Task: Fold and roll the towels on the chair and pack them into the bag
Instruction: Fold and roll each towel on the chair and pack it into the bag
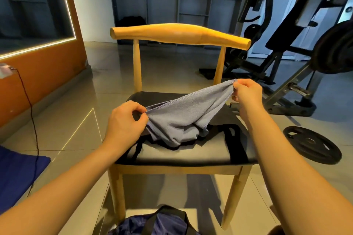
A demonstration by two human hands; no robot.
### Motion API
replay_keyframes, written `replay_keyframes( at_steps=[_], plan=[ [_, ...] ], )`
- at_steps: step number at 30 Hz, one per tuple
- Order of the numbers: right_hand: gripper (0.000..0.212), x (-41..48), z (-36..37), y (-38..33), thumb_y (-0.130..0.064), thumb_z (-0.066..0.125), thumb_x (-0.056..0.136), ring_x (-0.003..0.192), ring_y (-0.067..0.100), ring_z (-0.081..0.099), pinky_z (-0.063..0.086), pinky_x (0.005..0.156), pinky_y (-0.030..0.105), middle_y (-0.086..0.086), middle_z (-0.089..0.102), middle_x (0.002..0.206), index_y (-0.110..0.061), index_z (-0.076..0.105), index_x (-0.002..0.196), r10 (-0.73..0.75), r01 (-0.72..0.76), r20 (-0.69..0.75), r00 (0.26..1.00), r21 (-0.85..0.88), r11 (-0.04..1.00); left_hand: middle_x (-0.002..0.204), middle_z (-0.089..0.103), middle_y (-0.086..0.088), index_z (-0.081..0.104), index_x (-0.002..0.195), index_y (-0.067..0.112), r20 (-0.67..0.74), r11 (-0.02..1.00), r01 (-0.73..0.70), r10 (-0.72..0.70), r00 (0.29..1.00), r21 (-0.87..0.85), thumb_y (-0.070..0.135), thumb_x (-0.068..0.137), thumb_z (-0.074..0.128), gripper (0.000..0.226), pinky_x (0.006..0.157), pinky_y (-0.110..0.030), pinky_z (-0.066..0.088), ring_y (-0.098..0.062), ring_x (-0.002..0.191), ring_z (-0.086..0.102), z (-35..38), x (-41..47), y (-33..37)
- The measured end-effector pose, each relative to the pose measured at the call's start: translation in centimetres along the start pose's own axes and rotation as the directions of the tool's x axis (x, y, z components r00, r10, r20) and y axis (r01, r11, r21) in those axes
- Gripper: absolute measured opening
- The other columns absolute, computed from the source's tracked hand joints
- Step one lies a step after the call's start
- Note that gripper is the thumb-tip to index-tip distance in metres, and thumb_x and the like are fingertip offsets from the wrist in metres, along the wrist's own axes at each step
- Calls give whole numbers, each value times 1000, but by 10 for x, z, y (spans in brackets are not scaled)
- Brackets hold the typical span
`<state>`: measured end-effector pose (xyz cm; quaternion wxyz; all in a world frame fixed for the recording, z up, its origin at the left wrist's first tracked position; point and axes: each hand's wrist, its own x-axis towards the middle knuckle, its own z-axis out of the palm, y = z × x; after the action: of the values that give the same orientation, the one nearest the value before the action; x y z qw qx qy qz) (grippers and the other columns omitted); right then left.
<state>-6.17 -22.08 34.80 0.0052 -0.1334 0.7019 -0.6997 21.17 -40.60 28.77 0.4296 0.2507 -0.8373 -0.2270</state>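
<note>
Navy bag (152, 223) lies before chair (179, 34); left hand (124, 120) and right hand (246, 91) pinch grey towel (187, 112) at hem.

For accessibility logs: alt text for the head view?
The left hand and right hand pinch opposite ends of a grey towel, holding it up over a wooden chair with a black seat. A blue bag lies on the floor in front.

Towel (183, 114) over chair (181, 33) seat; bag (162, 223) on floor (80, 124) before chair, weight plate (312, 145) to its R.
</note>
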Motion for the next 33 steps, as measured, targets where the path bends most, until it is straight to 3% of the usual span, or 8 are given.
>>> replay_keyframes(
  at_steps=[5, 8, 11, 16, 19, 23, 29, 33],
  plan=[
    [15, -12, -3, -36, -15, 56, 100, 81, 12, 57, 50, 73, 28, 3, 66, 98, -14, 69, 108, -148, 147, -8, 989, -55, 988, 74, 69, 3, 73, 81, 20, -127, 998, 61, -59, 990, 14, 13, 84, 72, 8, 65, -26, 48, -7, 66, 60, -46, 55, 22],
    [13, -19, -4, -71, -18, 56, 101, 93, 19, 61, 54, 82, 35, 2, 67, 101, -18, 69, 105, -196, 196, -9, 981, -25, 980, 80, 70, 0, 76, 89, 16, -157, 999, 35, -32, 987, 12, 15, 89, 72, 4, 73, -34, 57, -13, 72, 63, -75, 85, 39],
    [11, -33, -8, -114, -18, 57, 100, 90, 18, 61, 54, 79, 34, 0, 66, 94, -18, 68, 103, -279, 278, -20, 960, -40, 960, 88, 71, -3, 76, 97, 13, -231, 1000, 5, -9, 973, -20, 16, 93, 70, 7, 75, -33, 56, -16, 80, 65, -100, 107, 59],
    [12, -75, -32, -191, -9, 60, 98, 77, 8, 63, 53, 67, 19, -2, 68, 84, -15, 69, 91, -414, 387, 353, 839, 149, 910, 85, 70, -5, 77, 93, 9, -337, 999, -19, 3, 941, -46, 11, 90, 69, 8, 71, -26, 49, -18, 78, 61, -146, 130, 83],
    [11, -82, -37, -215, -9, 61, 99, 68, 10, 58, 47, 49, 14, 0, 65, 80, -14, 68, 92, -417, 414, 229, 880, 63, 908, 86, 68, -3, 77, 95, 11, -330, 999, -25, 15, 944, -24, 13, 91, 71, 8, 75, -30, 49, -18, 81, 62, -162, 132, 91],
    [8, -86, -39, -221, -11, 62, 99, 71, 12, 59, 47, 45, 15, 1, 66, 84, -10, 69, 100, -360, 353, 178, 916, 73, 933, 86, 64, 1, 75, 96, 12, -332, 998, -35, 18, 943, -45, 14, 93, 70, 6, 74, -30, 47, -15, 82, 60, -175, 130, 99],
    [9, -96, -45, -217, -11, 63, 99, 69, 11, 58, 49, 51, 18, 0, 66, 83, -9, 70, 104, -382, 364, 166, 909, 130, 922, 88, 64, 1, 73, 93, 14, -273, 997, -15, -6, 962, -75, 13, 92, 71, 2, 76, -34, 52, -18, 85, 60, -196, 129, 102],
    [7, -96, -57, -217, -13, 66, 98, 70, 15, 60, 51, 66, 33, 4, 69, 83, -11, 73, 101, -376, 333, 274, 885, 190, 923, 88, 64, -2, 70, 97, 10, -131, 983, 6, -31, 991, -182, 7, 92, 71, 7, 60, -17, 49, -13, 79, 61, -210, 129, 106]
  ],
)
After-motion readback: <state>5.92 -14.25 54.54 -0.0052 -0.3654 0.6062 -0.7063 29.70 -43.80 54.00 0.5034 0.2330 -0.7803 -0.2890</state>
